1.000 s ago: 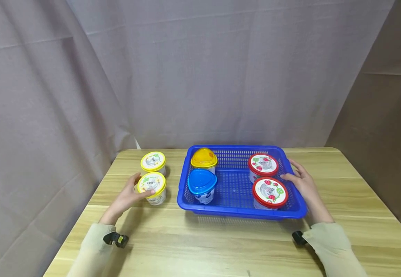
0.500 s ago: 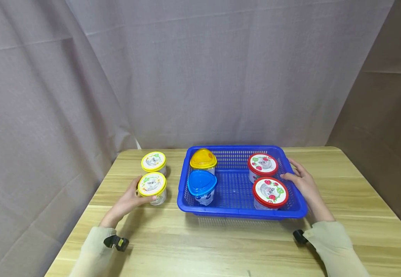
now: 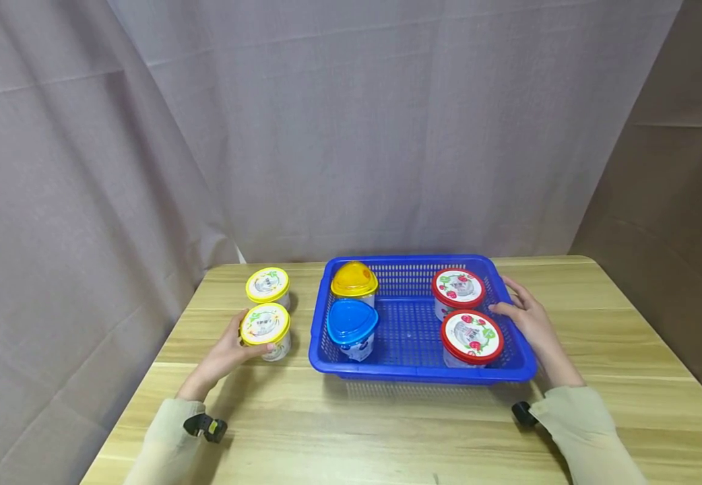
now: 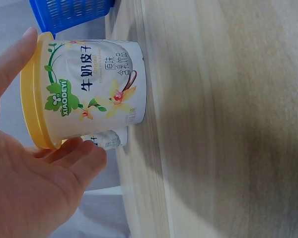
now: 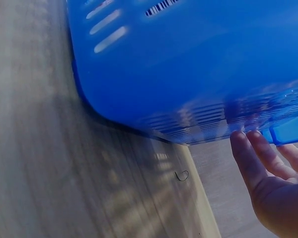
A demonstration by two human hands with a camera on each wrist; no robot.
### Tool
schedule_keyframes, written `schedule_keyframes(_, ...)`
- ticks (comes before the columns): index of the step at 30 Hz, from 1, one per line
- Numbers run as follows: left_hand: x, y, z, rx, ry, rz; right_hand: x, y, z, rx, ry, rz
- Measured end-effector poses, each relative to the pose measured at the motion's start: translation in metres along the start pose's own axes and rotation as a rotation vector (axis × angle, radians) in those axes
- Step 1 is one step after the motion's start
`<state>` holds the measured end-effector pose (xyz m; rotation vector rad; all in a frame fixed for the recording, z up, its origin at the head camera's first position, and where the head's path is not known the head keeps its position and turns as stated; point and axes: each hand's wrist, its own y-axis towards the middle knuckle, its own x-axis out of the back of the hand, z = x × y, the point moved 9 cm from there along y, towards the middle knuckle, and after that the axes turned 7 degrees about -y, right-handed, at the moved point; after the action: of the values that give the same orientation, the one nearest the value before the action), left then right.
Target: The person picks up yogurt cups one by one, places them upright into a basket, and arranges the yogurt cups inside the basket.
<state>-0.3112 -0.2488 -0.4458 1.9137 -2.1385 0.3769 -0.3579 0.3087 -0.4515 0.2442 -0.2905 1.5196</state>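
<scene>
Cup, yellow-lidded: gripped by left hand, thumb and fingers about it, at nine o'clock of basket; second cup at its twelve. Basket: rim held by right hand at three o'clock; within, red-lidded tubs at two and four, blue-lidded pot at nine, amber-lidded pot at ten.

1 big blue basket on 1 surface. 2 cups w/ yellow-edged lids, 2 cups w/ red-edged lids, 1 cup w/ a blue lid & 1 cup w/ a gold lid. 6 cups tot.: 4 in the basket, 2 out. 1 L hand & 1 R hand. 2 sleeves, 2 black wrist gadgets.
</scene>
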Motion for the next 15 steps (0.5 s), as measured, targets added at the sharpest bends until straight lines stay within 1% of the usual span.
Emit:
schedule_keyframes(4,0.0,0.0008,0.0023,0.003,-0.015,-0.007,-0.0004,0.0004,-0.0007,-0.003,0.008,0.002)
schedule_keyframes(10,0.0011,0.0012,0.0053,0.009,0.004,-0.018,-0.0003,-0.0016,0.0005,0.003,0.021,0.002)
schedule_keyframes(15,0.0014,0.0002,0.0047,0.011,0.011,-0.023,-0.0005,-0.0033,0.0024,0.0,0.025,-0.001)
